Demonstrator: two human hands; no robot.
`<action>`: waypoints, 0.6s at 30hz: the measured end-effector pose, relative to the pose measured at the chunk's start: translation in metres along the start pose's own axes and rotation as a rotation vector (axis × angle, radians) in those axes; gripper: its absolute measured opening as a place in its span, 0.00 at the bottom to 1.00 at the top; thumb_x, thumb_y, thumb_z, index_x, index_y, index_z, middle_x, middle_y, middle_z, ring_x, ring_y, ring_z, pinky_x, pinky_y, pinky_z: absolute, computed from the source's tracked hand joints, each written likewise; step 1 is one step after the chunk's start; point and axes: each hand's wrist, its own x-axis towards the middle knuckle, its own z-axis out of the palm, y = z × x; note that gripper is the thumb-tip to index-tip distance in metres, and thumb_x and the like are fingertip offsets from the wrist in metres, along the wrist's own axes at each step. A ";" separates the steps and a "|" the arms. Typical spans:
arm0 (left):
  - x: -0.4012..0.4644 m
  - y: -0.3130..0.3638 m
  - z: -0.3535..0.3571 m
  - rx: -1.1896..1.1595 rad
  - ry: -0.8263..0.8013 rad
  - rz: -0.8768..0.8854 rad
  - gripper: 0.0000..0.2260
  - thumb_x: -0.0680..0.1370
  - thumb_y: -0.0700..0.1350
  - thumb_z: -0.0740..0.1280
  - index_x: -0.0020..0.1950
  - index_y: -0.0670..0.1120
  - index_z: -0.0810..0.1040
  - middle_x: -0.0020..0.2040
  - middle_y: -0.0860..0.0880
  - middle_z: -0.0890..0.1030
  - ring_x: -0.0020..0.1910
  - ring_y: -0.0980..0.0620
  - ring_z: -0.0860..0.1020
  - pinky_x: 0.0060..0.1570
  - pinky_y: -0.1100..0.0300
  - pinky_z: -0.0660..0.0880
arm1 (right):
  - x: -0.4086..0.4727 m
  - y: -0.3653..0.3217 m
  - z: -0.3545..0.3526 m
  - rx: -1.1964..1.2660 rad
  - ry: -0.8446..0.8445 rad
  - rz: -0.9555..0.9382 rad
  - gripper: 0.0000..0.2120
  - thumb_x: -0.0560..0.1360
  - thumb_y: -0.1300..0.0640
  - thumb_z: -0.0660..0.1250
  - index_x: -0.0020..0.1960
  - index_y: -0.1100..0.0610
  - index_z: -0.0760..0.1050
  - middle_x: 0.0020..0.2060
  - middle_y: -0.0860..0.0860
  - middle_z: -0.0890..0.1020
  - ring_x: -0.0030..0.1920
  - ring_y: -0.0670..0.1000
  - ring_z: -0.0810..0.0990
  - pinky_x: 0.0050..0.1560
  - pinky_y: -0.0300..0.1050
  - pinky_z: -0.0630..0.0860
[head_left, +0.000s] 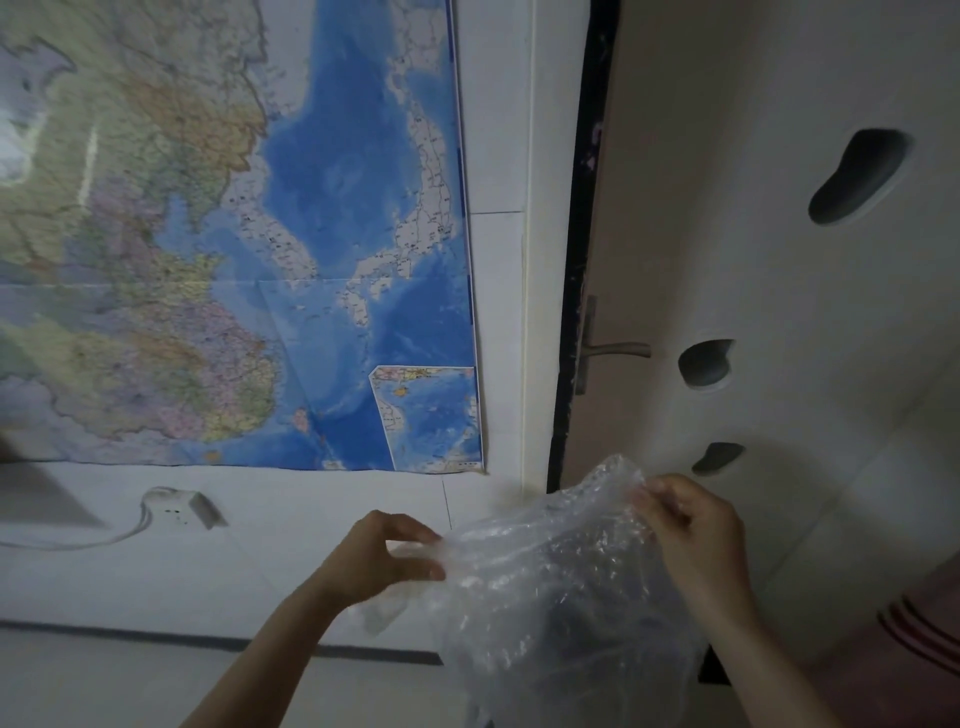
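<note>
- Head view, left hand (387, 553): fingers and thumb curled, pinching the left edge of the bubble wrap (540, 566). The forearm enters from the bottom centre.
- Right hand (693, 525): fingertips pinching the wrap's upper right corner, held higher than the left hand.
- Bubble wrap: clear and crinkled, held in the air between both hands at lower middle-right, in front of the wall. It rests on no surface that shows.
- Dark item (587, 629): a dim shape inside the wrap's lower part, too blurred to identify.
- Orientation: the top edge is stretched between the two pinches and rises from left to right. The long axis runs from that edge down to the bottom of the frame, where the bulk hangs. Whether the top edge is an opening cannot be told.
- Step in hand, as judged: spreading the top of the wrap to reach or settle its contents. To do it well, pinch close to the edge, draw the hands apart evenly and gently because thin film tears, and keep the heavy end low so the dark item does not slip out.
- Wall (498, 338): pale tiles behind the hands.
- Socket (176, 512): on the wall left of the left hand, with a white cable (78, 543) trailing left.
- Map (234, 234): large and mostly blue, hung above the socket.
- Door (753, 260): pale, right of the map, with a metal handle (618, 349) above the wrap.
</note>
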 end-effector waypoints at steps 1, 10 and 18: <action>0.000 0.005 -0.003 -0.002 -0.061 -0.006 0.20 0.62 0.53 0.77 0.52 0.61 0.78 0.55 0.59 0.79 0.54 0.63 0.76 0.59 0.62 0.70 | 0.000 -0.002 0.001 -0.006 -0.030 -0.008 0.09 0.72 0.57 0.70 0.35 0.60 0.76 0.29 0.62 0.79 0.29 0.55 0.75 0.33 0.47 0.73; 0.022 0.076 0.050 -0.184 -0.092 0.177 0.07 0.71 0.52 0.71 0.46 0.51 0.82 0.44 0.52 0.84 0.42 0.57 0.81 0.48 0.55 0.79 | -0.001 -0.030 0.029 0.020 -0.359 -0.024 0.07 0.67 0.56 0.74 0.41 0.48 0.77 0.36 0.46 0.83 0.36 0.41 0.81 0.36 0.28 0.74; 0.025 0.023 0.044 -0.459 -0.181 0.121 0.15 0.71 0.53 0.71 0.48 0.42 0.83 0.47 0.41 0.84 0.49 0.43 0.82 0.51 0.52 0.79 | 0.008 0.040 0.008 -0.192 -0.740 0.095 0.48 0.50 0.34 0.76 0.67 0.41 0.66 0.56 0.33 0.73 0.56 0.33 0.72 0.52 0.22 0.66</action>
